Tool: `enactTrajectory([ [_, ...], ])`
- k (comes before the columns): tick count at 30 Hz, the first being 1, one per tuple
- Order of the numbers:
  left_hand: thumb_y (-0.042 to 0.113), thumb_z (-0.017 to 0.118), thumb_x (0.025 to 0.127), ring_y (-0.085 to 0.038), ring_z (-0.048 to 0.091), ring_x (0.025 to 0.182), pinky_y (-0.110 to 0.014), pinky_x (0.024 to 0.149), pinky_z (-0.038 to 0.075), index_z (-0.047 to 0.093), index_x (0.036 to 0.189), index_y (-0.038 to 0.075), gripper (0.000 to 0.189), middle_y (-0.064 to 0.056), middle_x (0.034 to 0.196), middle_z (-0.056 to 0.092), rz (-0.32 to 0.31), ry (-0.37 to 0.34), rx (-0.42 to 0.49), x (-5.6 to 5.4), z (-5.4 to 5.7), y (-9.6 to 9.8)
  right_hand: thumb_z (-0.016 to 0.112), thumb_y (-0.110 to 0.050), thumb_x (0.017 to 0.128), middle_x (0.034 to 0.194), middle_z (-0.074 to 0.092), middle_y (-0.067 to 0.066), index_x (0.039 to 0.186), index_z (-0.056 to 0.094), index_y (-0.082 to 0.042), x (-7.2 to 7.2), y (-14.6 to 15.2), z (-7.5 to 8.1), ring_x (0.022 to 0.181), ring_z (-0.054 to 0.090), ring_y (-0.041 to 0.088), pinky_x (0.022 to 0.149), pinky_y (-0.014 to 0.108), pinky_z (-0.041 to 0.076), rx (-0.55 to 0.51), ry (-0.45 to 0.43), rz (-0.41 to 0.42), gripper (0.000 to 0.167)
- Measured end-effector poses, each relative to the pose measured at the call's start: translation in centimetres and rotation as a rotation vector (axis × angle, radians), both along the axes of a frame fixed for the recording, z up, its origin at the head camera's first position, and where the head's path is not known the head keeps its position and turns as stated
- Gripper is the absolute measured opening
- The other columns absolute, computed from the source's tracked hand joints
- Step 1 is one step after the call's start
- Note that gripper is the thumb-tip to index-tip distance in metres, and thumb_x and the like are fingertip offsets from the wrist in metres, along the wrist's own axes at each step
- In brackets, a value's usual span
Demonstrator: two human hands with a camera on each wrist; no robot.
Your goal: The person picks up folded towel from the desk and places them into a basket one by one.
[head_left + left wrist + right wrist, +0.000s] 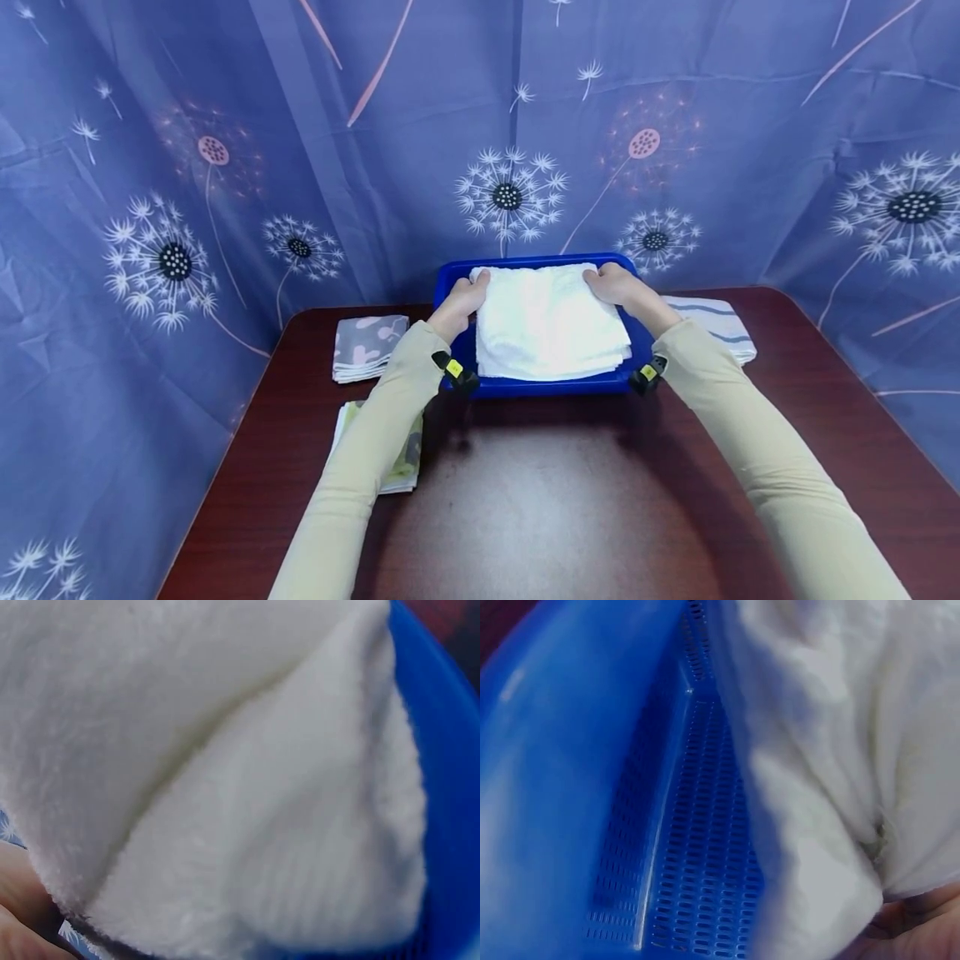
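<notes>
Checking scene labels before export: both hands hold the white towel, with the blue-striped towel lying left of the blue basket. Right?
Not quite: the blue-striped towel lies right of the blue basket, not left, as the head view shows. The left hand and right hand do hold the white towel.

Blue curtain [405, 183] lines the left, far and right sides; creases visible. Printed dandelions [507, 196]: 5 white with dark centres, 2 pink. Table [300, 417]: dark reddish-brown, far corners rounded, far edge close to the curtain. Pale glare [540, 517] on the table's near middle.
</notes>
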State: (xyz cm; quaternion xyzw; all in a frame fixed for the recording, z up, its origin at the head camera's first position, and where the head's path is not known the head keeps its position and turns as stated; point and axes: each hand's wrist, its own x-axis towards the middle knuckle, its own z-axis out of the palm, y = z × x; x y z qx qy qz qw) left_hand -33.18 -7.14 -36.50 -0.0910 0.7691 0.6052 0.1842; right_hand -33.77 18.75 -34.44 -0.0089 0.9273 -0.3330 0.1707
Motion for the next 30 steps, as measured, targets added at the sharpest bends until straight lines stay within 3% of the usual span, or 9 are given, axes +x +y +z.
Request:
enactTrajectory([
  [3,0.044,0.033,0.103,-0.021,0.044,0.080,-0.037,0.085,0.038,0.028,0.145,0.003,0.059,-0.011,0.104,0.044,0.007,-0.012,-0.011,-0.3,-0.2,-0.1,0.024,-0.033,0.105,0.069,0.031,0.005,0.087,0.040,-0.006,-0.3,-0.1,-0.1,0.056,0.026,0.014,0.063,0.034,0.033,0.015,0.001,0.006,0.037],
  [6,0.046,0.033,0.103,-0.023,0.047,0.113,-0.038,0.102,0.038,0.018,0.152,0.005,0.066,-0.014,0.135,0.040,0.018,-0.034,-0.024,-0.6,-0.4,-0.1,0.022,-0.032,0.105,0.087,0.039,0.014,0.118,0.045,0.004,-0.4,-0.3,-0.1,0.062,0.029,0.017,0.072,0.038,0.036,0.021,-0.001,0.015,0.045],
  [9,0.047,0.032,0.102,-0.027,0.030,0.140,-0.044,0.117,0.026,0.010,0.155,0.006,0.070,-0.013,0.156,0.024,0.025,-0.058,-0.045,-0.8,-0.5,-0.1,0.022,-0.031,0.105,0.110,0.039,0.022,0.145,0.026,0.009,-0.5,-0.4,0.1,0.067,0.030,0.018,0.081,0.041,0.036,0.017,-0.007,0.023,0.056],
  [12,0.047,0.032,0.103,-0.030,0.017,0.148,-0.047,0.119,0.021,0.007,0.155,0.007,0.071,-0.012,0.160,0.015,0.038,-0.066,-0.059,-1.1,-0.5,0.0,0.021,-0.031,0.105,0.128,0.037,0.028,0.150,0.016,0.008,-0.7,-0.6,0.2,0.069,0.030,0.020,0.082,0.042,0.036,0.011,-0.019,0.022,0.060],
  [18,0.049,0.031,0.102,-0.032,0.019,0.147,-0.048,0.118,0.023,0.006,0.155,0.007,0.071,-0.012,0.161,0.014,0.052,-0.080,-0.091,-1.4,-0.7,0.1,0.020,-0.031,0.105,0.149,0.021,0.032,0.151,0.005,0.008,-0.9,-0.7,0.0,0.091,0.038,0.031,0.085,0.045,0.035,0.000,-0.041,0.019,0.062],
  [20,0.049,0.031,0.102,-0.032,0.020,0.147,-0.048,0.118,0.023,0.006,0.155,0.008,0.071,-0.012,0.161,0.015,0.051,-0.091,-0.100,-1.5,-0.9,0.2,0.020,-0.031,0.105,0.142,0.027,0.033,0.151,0.006,0.008,-1.0,-0.8,-0.2,0.090,0.039,0.030,0.085,0.046,0.036,-0.003,-0.051,0.018,0.062],
  [23,0.049,0.030,0.102,-0.033,0.019,0.147,-0.048,0.118,0.023,0.006,0.155,0.008,0.072,-0.012,0.161,0.013,0.045,-0.095,-0.095,-1.6,-1.1,0.1,0.020,-0.031,0.105,0.107,0.039,0.024,0.150,0.011,0.008,-1.3,-0.9,-0.5,0.071,0.036,0.023,0.080,0.044,0.038,-0.004,-0.065,0.015,0.060],
  [25,0.048,0.030,0.102,-0.033,0.018,0.148,-0.048,0.118,0.023,0.005,0.155,0.008,0.071,-0.012,0.161,0.013,0.040,-0.092,-0.091,-1.6,-1.2,0.1,0.021,-0.030,0.105,0.090,0.035,0.016,0.148,0.015,0.009,-1.4,-0.9,-0.5,0.062,0.028,0.018,0.074,0.042,0.037,-0.003,-0.063,0.013,0.058],
  [30,0.047,0.030,0.103,-0.034,0.018,0.148,-0.047,0.118,0.023,0.005,0.155,0.008,0.070,-0.012,0.162,0.012,0.030,-0.080,-0.103,-1.7,-1.1,0.1,0.022,-0.030,0.105,0.061,0.032,0.001,0.137,0.029,0.008,-1.7,-1.0,-0.5,0.049,0.025,0.012,0.063,0.037,0.035,-0.006,-0.053,0.002,0.050],
])
